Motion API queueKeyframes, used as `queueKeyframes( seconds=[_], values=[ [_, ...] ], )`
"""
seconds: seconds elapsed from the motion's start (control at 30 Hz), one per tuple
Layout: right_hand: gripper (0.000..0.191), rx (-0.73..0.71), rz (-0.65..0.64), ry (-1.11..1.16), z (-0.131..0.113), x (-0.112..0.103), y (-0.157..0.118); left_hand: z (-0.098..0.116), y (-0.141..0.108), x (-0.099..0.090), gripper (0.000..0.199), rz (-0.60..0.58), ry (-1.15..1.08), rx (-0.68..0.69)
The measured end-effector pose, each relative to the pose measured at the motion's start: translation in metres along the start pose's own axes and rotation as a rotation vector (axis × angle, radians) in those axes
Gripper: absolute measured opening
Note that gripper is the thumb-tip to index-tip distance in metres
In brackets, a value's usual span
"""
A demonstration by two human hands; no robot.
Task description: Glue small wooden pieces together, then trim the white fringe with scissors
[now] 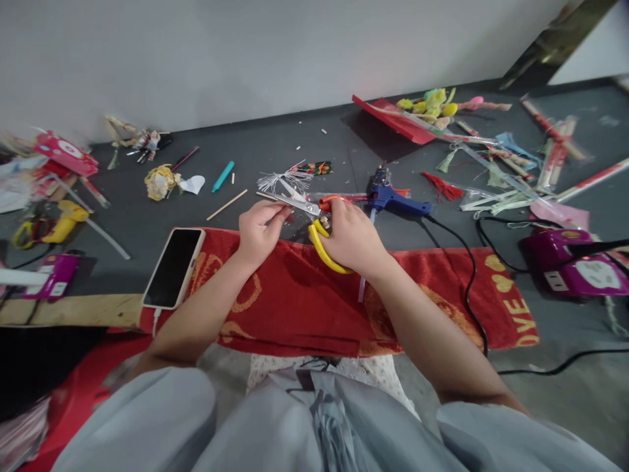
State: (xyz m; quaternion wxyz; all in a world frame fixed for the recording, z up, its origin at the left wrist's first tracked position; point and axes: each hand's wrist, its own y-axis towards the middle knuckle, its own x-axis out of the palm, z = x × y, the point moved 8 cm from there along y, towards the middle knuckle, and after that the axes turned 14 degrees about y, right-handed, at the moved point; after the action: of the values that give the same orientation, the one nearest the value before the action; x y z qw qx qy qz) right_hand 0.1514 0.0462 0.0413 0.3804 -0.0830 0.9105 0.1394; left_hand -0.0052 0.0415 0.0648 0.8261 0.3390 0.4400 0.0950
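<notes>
My right hand [354, 237] grips a pair of scissors [322, 246] with yellow and orange handles, their metal blades pointing left and partly apart. Close to the blades, my left hand [263, 229] is closed in a pinch on something too small to name. A thin stick [268, 196] shows just above its fingers. Beyond the blades lies a bundle of white wire strands [285, 180], beside a dark flower-patterned strip [314, 168]. To the right of my right hand rests a blue glue gun [400, 200] with its cord trailing right. Both forearms cross a red towel [295, 308].
A phone [174, 269] lies on the towel's left end. Leftward are a teal stick [223, 177], a wooden stick [227, 204] and a yellow glue gun [69, 221]. A red sheet [393, 118], a red tassel [445, 187] and a purple power strip [574, 262] are on the right.
</notes>
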Motion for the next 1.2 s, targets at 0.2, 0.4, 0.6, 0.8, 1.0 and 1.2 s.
queueKeyframes(
  seconds=[0.2,0.4,0.6,0.8,1.0,1.2],
  values=[
    [0.046,-0.026,-0.002,0.011,0.0,0.002,0.0,0.005,0.001,0.001,0.033,-0.019,0.025,0.059],
    [0.044,-0.045,-0.005,0.021,0.0,0.002,-0.001,0.007,0.001,0.001,0.034,-0.021,0.073,0.115],
    [0.042,0.021,-0.084,0.018,0.0,0.002,-0.001,0.012,-0.001,-0.001,0.033,0.054,0.168,0.218],
    [0.042,0.103,-0.099,0.032,0.002,0.0,-0.002,0.014,-0.003,-0.002,0.033,0.097,0.234,0.237],
    [0.037,0.157,-0.143,-0.06,0.002,0.001,-0.002,0.012,-0.001,-0.004,0.032,0.08,0.26,0.205],
    [0.037,0.154,-0.143,-0.089,0.001,0.001,-0.002,0.011,0.001,-0.004,0.035,0.037,0.232,0.163]
  ],
)
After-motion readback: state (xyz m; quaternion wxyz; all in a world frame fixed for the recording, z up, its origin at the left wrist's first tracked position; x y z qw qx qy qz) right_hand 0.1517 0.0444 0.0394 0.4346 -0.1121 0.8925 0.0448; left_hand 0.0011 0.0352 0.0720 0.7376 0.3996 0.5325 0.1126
